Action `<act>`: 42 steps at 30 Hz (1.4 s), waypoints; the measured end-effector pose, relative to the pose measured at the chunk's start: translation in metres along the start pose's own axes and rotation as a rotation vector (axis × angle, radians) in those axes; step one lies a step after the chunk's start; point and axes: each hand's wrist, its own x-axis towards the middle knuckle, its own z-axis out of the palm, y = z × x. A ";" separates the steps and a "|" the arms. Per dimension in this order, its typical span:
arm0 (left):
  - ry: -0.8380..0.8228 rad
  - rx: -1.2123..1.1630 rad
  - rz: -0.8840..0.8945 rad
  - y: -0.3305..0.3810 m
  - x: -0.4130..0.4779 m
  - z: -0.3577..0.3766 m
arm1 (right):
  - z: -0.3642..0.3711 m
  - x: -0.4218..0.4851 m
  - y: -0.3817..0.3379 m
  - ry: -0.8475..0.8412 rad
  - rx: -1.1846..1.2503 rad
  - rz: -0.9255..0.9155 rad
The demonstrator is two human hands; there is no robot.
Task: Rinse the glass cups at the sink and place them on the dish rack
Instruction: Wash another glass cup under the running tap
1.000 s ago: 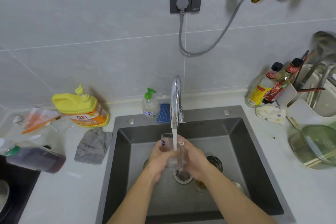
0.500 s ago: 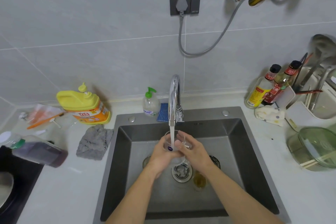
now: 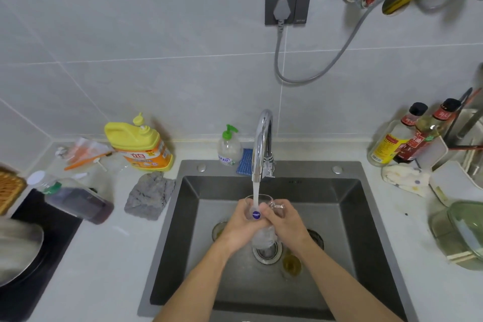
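Note:
A clear glass cup (image 3: 257,210) with a small blue sticker sits under the running tap (image 3: 262,144), water streaming into it. My left hand (image 3: 241,229) grips its left side and my right hand (image 3: 287,225) grips its right side by the handle, over the sink (image 3: 347,217). Another glass cup (image 3: 291,265) with yellowish liquid stands on the sink floor beside the drain (image 3: 266,252). More glasses lie partly hidden behind my hands. The white dish rack (image 3: 454,180) stands at the far right.
A yellow detergent bottle (image 3: 139,145), a grey cloth (image 3: 149,195) and a lying bottle of dark liquid (image 3: 78,201) are left of the sink. Soap dispenser (image 3: 229,146) and blue sponge (image 3: 244,161) sit behind it. Sauce bottles (image 3: 407,136) and a green glass lid (image 3: 462,232) are on the right.
Both hands have raised the cup slightly and turned it so its blue sticker faces me; water keeps running into it. The camera has tilted a little.

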 end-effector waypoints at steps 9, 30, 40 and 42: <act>0.065 0.076 -0.221 -0.002 -0.004 -0.008 | 0.000 -0.005 -0.006 -0.094 -0.110 0.120; -0.101 -0.284 -0.433 -0.022 0.010 -0.018 | 0.007 0.003 0.008 -0.013 -0.097 0.296; -0.168 -0.226 -0.231 -0.034 0.014 -0.022 | 0.004 0.005 0.013 0.092 -0.118 0.180; -0.184 -0.239 -0.156 -0.035 0.019 -0.023 | 0.006 0.006 0.012 0.104 -0.093 0.189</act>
